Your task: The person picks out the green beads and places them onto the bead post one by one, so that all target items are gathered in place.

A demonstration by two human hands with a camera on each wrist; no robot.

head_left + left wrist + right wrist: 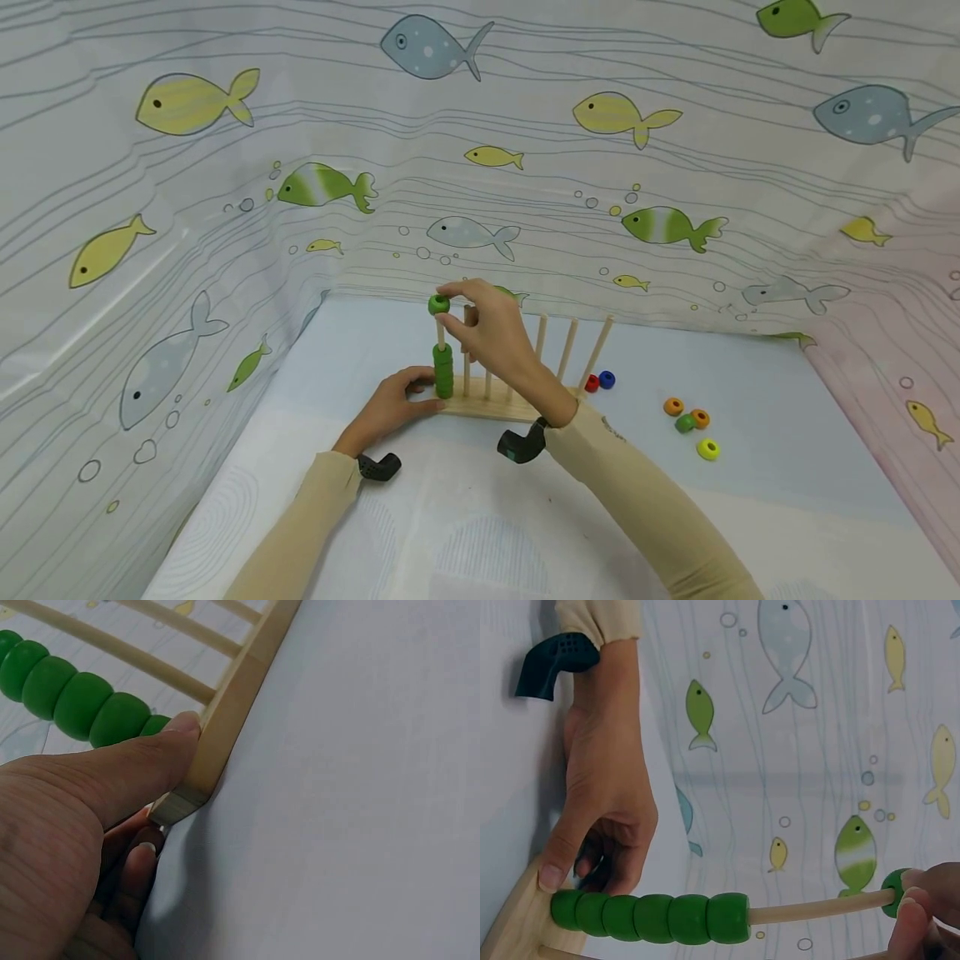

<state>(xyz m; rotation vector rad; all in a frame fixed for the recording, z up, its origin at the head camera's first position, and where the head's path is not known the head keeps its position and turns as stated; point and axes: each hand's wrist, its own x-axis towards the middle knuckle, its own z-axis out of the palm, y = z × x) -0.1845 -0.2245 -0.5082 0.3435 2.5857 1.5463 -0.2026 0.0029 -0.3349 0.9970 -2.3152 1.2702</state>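
My right hand (495,329) pinches a green bead (438,306) between thumb and fingertips. It is at the tip of the leftmost peg (817,906); whether the peg has entered its hole I cannot tell. Lower on that peg sits a stack of several green beads (443,372), touching one another. With its thumb on top, my left hand (393,400) grips the left end of the wooden base (483,407). In the left wrist view the thumb lies beside the lowest bead, and the other fingers curl at the base's end (180,806).
Several bare pegs (567,348) rise from the base, some partly behind my right hand. Right of the base lie a red bead (592,383) and a blue bead (607,380). Farther right are two orange beads (673,407), a loose green bead (686,423) and a yellow bead (708,449).
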